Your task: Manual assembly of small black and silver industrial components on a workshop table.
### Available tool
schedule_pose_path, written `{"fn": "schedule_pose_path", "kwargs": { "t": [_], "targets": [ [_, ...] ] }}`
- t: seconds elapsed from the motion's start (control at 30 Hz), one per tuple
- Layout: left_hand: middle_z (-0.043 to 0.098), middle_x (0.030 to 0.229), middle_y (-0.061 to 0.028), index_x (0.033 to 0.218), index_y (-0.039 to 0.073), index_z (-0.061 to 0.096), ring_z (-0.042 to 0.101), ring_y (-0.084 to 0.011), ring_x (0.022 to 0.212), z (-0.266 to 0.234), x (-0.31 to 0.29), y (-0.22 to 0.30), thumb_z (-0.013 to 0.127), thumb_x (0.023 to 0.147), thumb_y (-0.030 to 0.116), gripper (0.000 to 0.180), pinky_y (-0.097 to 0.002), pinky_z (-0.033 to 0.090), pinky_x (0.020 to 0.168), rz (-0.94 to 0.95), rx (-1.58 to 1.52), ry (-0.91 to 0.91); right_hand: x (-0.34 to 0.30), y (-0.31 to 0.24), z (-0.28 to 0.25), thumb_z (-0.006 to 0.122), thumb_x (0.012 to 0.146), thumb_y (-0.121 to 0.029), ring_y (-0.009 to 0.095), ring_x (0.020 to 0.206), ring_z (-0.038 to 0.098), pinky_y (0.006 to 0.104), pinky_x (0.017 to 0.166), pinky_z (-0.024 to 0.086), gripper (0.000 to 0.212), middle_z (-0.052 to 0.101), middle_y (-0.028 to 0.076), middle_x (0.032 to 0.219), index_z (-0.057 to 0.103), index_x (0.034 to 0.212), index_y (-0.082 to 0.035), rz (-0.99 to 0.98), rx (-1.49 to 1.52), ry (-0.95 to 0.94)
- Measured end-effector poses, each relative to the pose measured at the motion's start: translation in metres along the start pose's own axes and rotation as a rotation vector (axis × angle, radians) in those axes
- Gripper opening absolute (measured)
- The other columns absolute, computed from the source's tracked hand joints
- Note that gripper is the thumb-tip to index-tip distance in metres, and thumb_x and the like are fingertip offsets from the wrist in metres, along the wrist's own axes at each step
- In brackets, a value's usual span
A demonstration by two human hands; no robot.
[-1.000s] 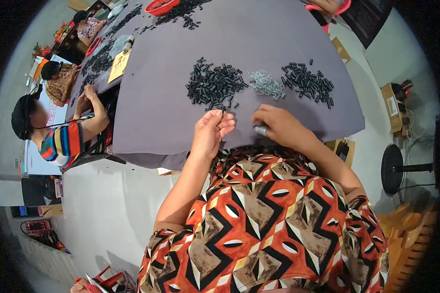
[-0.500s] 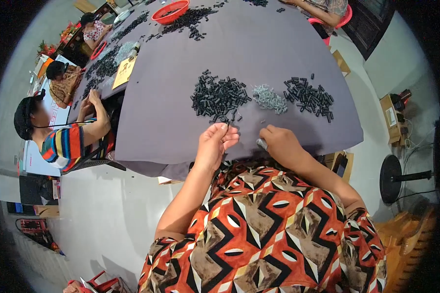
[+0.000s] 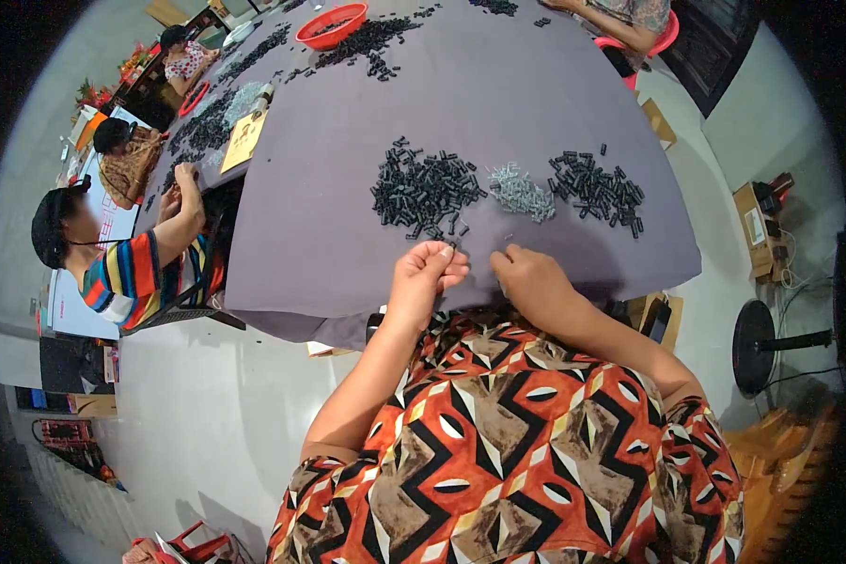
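My left hand (image 3: 427, 280) is closed in a pinch just in front of a heap of small black cylindrical pieces (image 3: 425, 193). Between its thumb and forefinger a small black piece (image 3: 453, 246) shows in part. My right hand (image 3: 534, 282) is beside it, a little to the right, with its fingers curled together; what they hold, if anything, is hidden. Beyond the right hand lies a pile of small silvery screw-like parts (image 3: 521, 194). A second heap of black pieces (image 3: 596, 190) lies to its right.
A grey cloth covers the table (image 3: 338, 254). Farther off stand a red basket (image 3: 333, 26) and more black pieces (image 3: 371, 42). A yellow card (image 3: 242, 143) lies at the left edge. Several people sit around, the nearest in a striped shirt (image 3: 146, 280). A black stand (image 3: 754, 346) is at right.
My left hand has shifted slightly right and down. The right hand has turned, hiding the greyish thing that showed under its fingers. At left, the person in stripes has raised a hand.
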State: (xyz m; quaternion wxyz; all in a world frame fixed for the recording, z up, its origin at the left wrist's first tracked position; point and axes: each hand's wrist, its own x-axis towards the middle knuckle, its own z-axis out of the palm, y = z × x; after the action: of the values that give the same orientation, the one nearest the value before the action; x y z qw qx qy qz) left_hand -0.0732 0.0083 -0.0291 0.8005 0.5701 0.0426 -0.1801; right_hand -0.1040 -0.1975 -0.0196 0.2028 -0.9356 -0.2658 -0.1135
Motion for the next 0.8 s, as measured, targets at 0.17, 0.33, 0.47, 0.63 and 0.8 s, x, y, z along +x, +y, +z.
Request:
{"fn": "schedule_pose_path", "kwargs": {
  "t": [0.17, 0.33, 0.47, 0.63, 0.8],
  "targets": [
    [0.069, 0.092, -0.0084, 0.097, 0.003, 0.060, 0.067, -0.0128, 0.077, 0.002, -0.001, 0.000, 0.057, 0.096, 0.016, 0.013, -0.0208, 0.052, 0.067, -0.027, 0.081, 0.009, 0.012, 0.013, -0.001, 0.057, 0.080, -0.007, 0.037, 0.075, 0.063, 0.0446, 0.066, 0.052, 0.009, 0.059, 0.016, 0.082, 0.054, 0.088, -0.004, 0.085, 0.021, 0.013],
    [0.069, 0.093, -0.0071, 0.097, 0.004, 0.060, 0.067, -0.0121, 0.080, 0.002, -0.001, 0.002, 0.056, 0.097, 0.017, 0.014, -0.0187, 0.050, 0.066, -0.042, 0.133, -0.003, 0.013, 0.012, -0.006, 0.058, 0.080, -0.006, 0.036, 0.085, 0.061, 0.0447, 0.071, 0.051, 0.012, 0.058, 0.015, 0.086, 0.054, 0.091, -0.004, 0.098, 0.043, -0.019],
    [0.069, 0.094, -0.0065, 0.097, 0.004, 0.060, 0.067, -0.0118, 0.081, 0.001, -0.002, 0.002, 0.056, 0.097, 0.017, 0.013, -0.0181, 0.050, 0.065, -0.038, 0.128, -0.009, 0.001, 0.019, -0.009, 0.059, 0.079, -0.003, 0.036, 0.093, 0.059, 0.0450, 0.077, 0.049, 0.016, 0.058, 0.015, 0.090, 0.055, 0.094, -0.004, 0.024, 0.178, -0.008],
    [0.069, 0.094, -0.0063, 0.097, 0.005, 0.060, 0.067, -0.0117, 0.081, 0.002, -0.002, 0.003, 0.056, 0.097, 0.016, 0.012, -0.0185, 0.050, 0.066, -0.030, 0.183, -0.011, 0.006, 0.021, -0.012, 0.062, 0.070, 0.005, 0.036, 0.089, 0.057, 0.0430, 0.077, 0.047, 0.028, 0.057, 0.015, 0.090, 0.056, 0.096, -0.003, 0.038, 0.241, -0.002],
    [0.069, 0.094, -0.0063, 0.098, 0.005, 0.060, 0.067, -0.0121, 0.081, 0.002, -0.004, 0.006, 0.056, 0.097, 0.016, 0.012, -0.0197, 0.051, 0.066, -0.035, 0.170, -0.036, 0.047, 0.024, -0.019, 0.062, 0.067, 0.006, 0.036, 0.089, 0.057, 0.0430, 0.077, 0.047, 0.029, 0.057, 0.016, 0.090, 0.054, 0.094, -0.002, 0.007, 0.294, 0.054]
  ]
}}
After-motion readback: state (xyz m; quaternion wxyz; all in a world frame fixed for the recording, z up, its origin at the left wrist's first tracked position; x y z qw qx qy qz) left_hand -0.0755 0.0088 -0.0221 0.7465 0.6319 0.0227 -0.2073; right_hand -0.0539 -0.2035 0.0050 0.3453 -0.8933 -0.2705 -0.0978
